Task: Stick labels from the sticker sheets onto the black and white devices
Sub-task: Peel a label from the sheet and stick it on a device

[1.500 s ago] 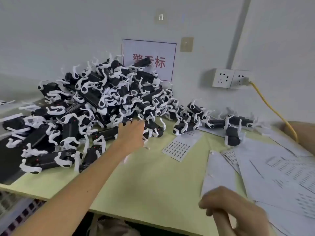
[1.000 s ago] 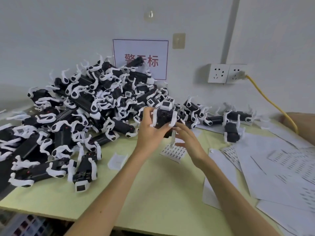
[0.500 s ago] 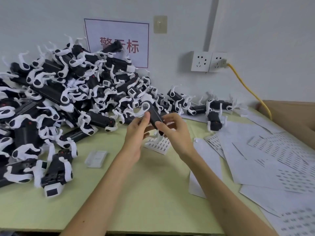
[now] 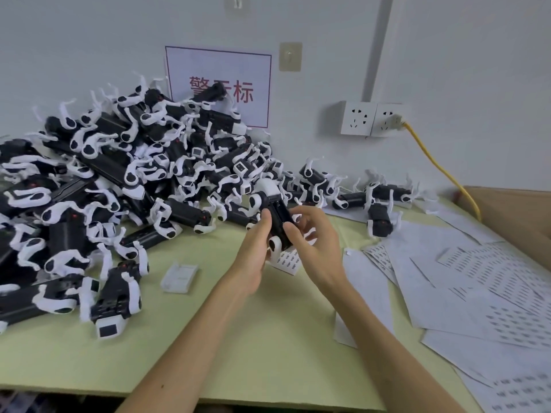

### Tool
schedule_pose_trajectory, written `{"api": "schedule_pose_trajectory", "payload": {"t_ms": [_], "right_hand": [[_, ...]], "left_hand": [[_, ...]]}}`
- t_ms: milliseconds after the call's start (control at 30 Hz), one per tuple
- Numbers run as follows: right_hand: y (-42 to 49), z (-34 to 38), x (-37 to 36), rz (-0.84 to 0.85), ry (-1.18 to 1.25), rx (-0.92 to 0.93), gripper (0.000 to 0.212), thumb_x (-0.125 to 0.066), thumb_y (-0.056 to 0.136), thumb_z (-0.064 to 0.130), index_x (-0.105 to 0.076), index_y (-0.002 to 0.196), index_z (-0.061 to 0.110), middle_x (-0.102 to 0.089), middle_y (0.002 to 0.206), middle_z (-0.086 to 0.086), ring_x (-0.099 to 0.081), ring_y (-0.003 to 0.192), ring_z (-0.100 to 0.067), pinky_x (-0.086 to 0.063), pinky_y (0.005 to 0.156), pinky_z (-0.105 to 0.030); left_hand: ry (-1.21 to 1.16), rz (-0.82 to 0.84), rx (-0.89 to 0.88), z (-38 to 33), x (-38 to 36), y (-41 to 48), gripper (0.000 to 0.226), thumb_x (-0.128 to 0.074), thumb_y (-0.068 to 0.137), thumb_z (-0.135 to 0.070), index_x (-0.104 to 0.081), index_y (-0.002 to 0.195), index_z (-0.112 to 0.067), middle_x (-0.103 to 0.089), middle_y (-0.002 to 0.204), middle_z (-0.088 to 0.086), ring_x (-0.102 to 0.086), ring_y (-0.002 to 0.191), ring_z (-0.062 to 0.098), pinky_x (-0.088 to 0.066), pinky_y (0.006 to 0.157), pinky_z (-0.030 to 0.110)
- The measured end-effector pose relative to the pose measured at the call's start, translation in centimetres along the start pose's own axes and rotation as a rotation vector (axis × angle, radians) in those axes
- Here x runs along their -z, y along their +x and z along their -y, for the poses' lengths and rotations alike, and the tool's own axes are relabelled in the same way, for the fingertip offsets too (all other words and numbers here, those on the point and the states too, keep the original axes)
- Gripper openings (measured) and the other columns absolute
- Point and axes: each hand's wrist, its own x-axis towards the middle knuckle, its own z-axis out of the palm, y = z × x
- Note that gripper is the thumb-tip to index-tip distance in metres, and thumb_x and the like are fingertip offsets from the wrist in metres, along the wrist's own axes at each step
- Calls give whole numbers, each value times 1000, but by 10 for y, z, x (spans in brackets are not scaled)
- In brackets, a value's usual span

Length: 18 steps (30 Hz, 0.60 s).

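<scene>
Having been pulled from the heap of black-and-white plastic devices (image 4: 134, 174), one black, white-clipped device (image 4: 277, 217) is now gripped by left hand (image 4: 256, 248) and right hand (image 4: 313, 245), seemingly ready for labelling.

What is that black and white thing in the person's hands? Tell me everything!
The held device has a long black body, a white cap at its far end and curved white clips on its sides; it looks like plastic. It is tilted above the table, cap pointing away. The left hand and right hand grip its sides.
</scene>
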Motion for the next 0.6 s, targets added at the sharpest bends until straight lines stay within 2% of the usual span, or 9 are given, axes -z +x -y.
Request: {"api": "schedule_pose_trajectory", "payload": {"t_ms": [33,100,167,300,433,533,600], "right_hand": [[0,0,0,-9,3,-5,20,-66,87,33,-65,106,28,-59,88,0,-56,86,-19,-44,74,-24],[0,-1,1,-26,16,-32,20,-68,87,35,-64,105,27,-60,89,2,-58,87,-19,-45,74,-25],[0,-1,1,-52,45,-60,16,-69,88,34,-63,101,27,-61,88,5,-58,86,-18,-45,73,-25],[4,1,5,-116,151,-127,17,-73,92,28,-59,87,20,-64,84,6,-58,79,-11,-46,69,-22],[9,-1,17,21,476,-323,18,-71,94,15,-59,81,14,-63,89,-6,-57,82,-19,-43,73,-32],[10,-2,20,52,415,-278,12,-70,93,8,-69,84,15,-69,92,0,-59,84,-16,-45,74,-27],[8,-4,18,68,273,-193,14,-68,94,8,-77,98,18,-73,101,5,-61,87,-11,-47,77,-21]], "left_hand": [[36,-6,-25,2,-1,-1,51,-30,109,-52,-76,113,-30,-76,118,-6,-67,117,12,-47,109,41],[121,-33,-101,6,-4,-2,36,-36,109,-49,-71,108,-39,-75,104,-25,-66,104,-9,-51,89,18],[177,-29,-156,7,-6,-4,28,-39,110,-40,-67,104,-39,-72,96,-34,-64,95,-18,-46,76,3],[254,55,-205,9,-7,-5,21,-45,109,-32,-65,111,-34,-74,99,-27,-66,100,-10,-44,82,7],[283,103,-219,5,4,-5,34,-48,104,-45,-70,102,-18,-70,78,-18,-63,72,-5,-44,66,7],[228,71,-171,0,8,-5,34,-48,104,-50,-77,97,-32,-75,86,-18,-68,83,-5,-46,70,5],[150,-21,-127,-6,6,-7,32,-50,96,-58,-78,97,-41,-78,98,-17,-71,94,-3,-51,75,12]]}}
